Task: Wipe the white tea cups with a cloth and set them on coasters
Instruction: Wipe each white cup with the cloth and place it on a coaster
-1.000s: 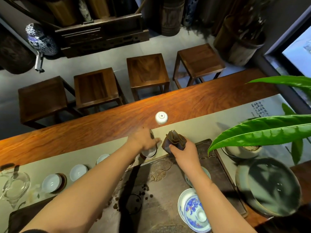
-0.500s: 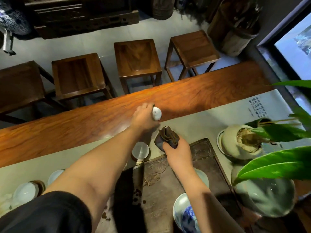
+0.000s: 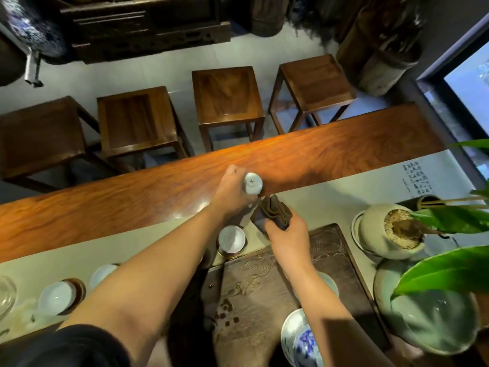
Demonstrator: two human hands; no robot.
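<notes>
My left hand (image 3: 229, 193) grips a small white tea cup (image 3: 253, 183), bottom side up, over the far edge of the pale runner. Just right of it, my right hand (image 3: 287, 235) holds a bunched dark cloth (image 3: 272, 213), close to the cup but not touching it. Below my hands a white cup (image 3: 231, 237) sits upright on a dark coaster (image 3: 229, 254). At the left, another white cup (image 3: 56, 298) rests on a coaster (image 3: 78, 288), and a third cup (image 3: 102, 272) shows beside my left forearm.
A carved dark tea tray (image 3: 267, 300) lies under my right arm, with a blue-and-white lidded bowl (image 3: 301, 340) at its near edge. A potted plant (image 3: 391, 231) and a celadon basin (image 3: 428, 321) stand at the right. Wooden stools (image 3: 227, 94) line the table's far side.
My left hand left the cup on the coaster, reached to the upside-down cup on the runner and took hold of it. The cloth hand stayed close by.
</notes>
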